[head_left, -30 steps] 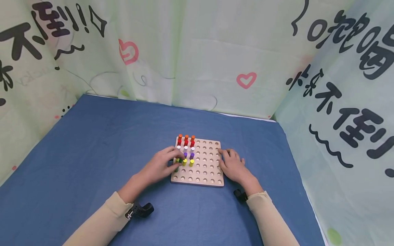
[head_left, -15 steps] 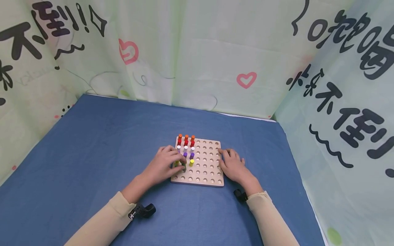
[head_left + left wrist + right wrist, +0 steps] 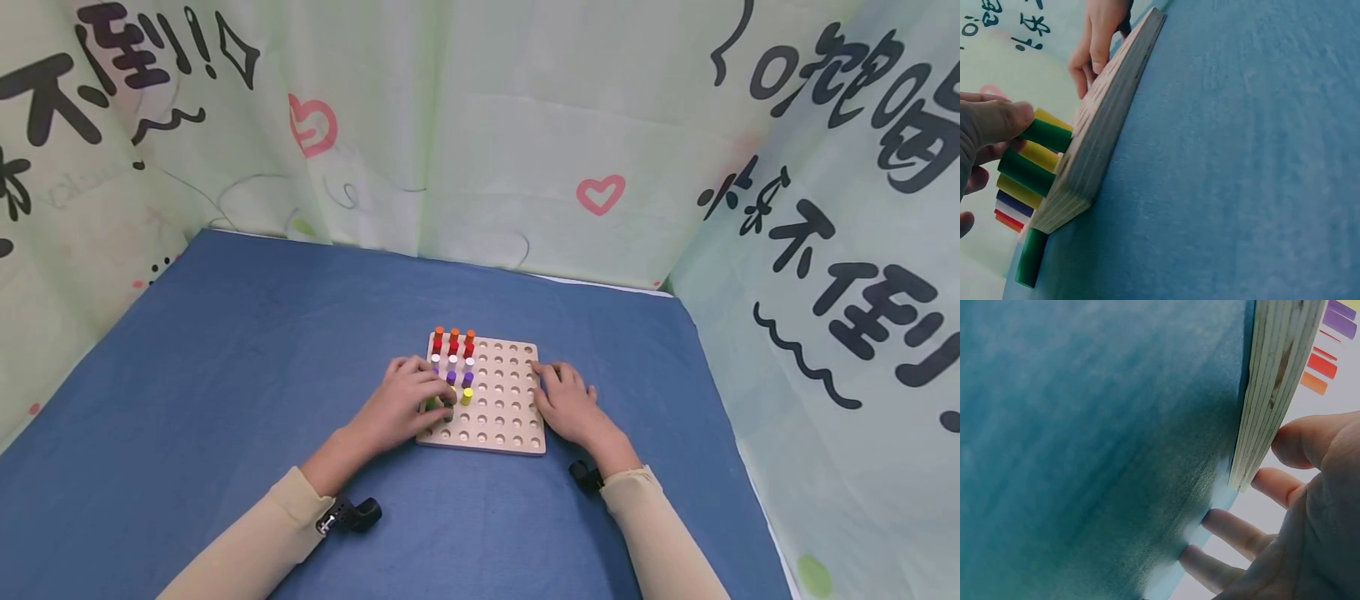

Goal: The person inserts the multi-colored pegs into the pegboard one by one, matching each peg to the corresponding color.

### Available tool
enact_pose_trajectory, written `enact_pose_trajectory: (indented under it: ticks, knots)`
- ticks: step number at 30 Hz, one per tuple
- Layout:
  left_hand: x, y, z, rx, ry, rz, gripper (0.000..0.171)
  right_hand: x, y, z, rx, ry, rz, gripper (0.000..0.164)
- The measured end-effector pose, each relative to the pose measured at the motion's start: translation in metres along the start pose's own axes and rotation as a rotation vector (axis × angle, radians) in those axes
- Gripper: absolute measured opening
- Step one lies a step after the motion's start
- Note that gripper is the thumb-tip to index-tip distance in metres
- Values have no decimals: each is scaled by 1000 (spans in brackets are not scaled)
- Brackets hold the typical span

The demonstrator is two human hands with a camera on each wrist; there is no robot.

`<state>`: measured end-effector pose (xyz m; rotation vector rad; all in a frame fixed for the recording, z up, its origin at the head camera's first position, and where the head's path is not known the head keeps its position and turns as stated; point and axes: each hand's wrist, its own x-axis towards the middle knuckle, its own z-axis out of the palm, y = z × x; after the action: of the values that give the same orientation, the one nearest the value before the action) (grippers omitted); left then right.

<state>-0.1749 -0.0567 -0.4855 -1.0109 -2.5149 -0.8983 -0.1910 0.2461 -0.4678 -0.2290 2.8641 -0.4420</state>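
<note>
A square wooden pegboard (image 3: 498, 417) lies on the blue cloth. Its left columns hold rows of orange (image 3: 453, 334), red, white, purple (image 3: 468, 378) and yellow pegs (image 3: 467, 396). My left hand (image 3: 441, 398) reaches over the board's left side, and its fingertips pinch a green peg (image 3: 1047, 134) that stands in a hole. A second green peg (image 3: 1025, 172) stands in the board beside it. A third green peg (image 3: 1030, 256) lies on the cloth against the board's corner. My right hand (image 3: 558, 392) rests flat at the board's right edge (image 3: 1272, 381), fingers straight.
Blue cloth (image 3: 247, 350) covers the whole table. Printed curtain walls (image 3: 487, 142) close it in at the back, left and right. The right columns and near rows of the board show bare holes. Black wrist mounts sit by both sleeves.
My left hand has shifted slightly right over the board's near-left holes and now hides the middle yellow peg. My right hand and the board have stayed still.
</note>
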Motion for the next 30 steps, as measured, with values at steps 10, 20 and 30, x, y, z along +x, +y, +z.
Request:
enact_pose_trajectory:
  ticks: [10,20,30]
  knots:
    - [0,1,-1,50,-3,55,15,1,1,0,-12,13,2,52]
    - [8,-7,-18,17,-26,-124,18,3,2,-2,-4,23,0,51]
    - [7,-15,-18,30,-254,-399,49,0,1,-1,2,16,-3,51]
